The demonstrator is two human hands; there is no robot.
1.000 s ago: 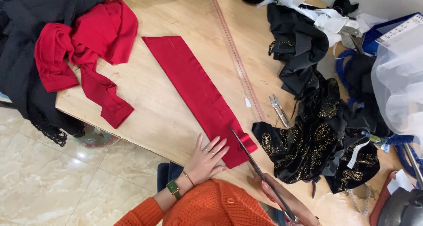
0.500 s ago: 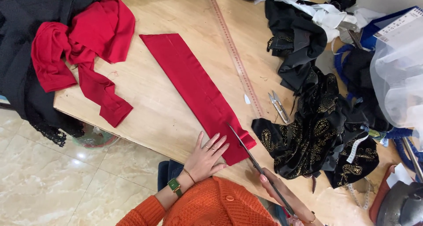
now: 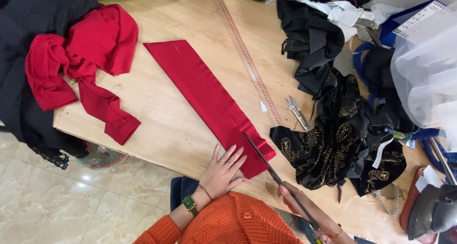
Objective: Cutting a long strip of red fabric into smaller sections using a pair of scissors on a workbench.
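Firmly, right hand (image 3: 309,210) grips scissors (image 3: 273,172) cutting red strip (image 3: 209,101).

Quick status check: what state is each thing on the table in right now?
red fabric strip: flat, scissors cutting its near end
scissors: in right hand, blades on the strip
left hand: flat, pressing strip
small snips: lying unused
measuring tape: stretched out straight
red garment: crumpled

At the lower centre of the frame, the left hand (image 3: 223,172) lies flat with fingers spread on the near end of a long folded strip of red fabric (image 3: 204,99) running diagonally across the pale wooden bench (image 3: 162,129). The right hand (image 3: 309,213), lower right, has its grip closed around long dark-bladed scissors (image 3: 273,175), whose tips lie on the strip's end. Small silver thread snips (image 3: 297,113) rest near black gold-patterned cloth (image 3: 333,144).
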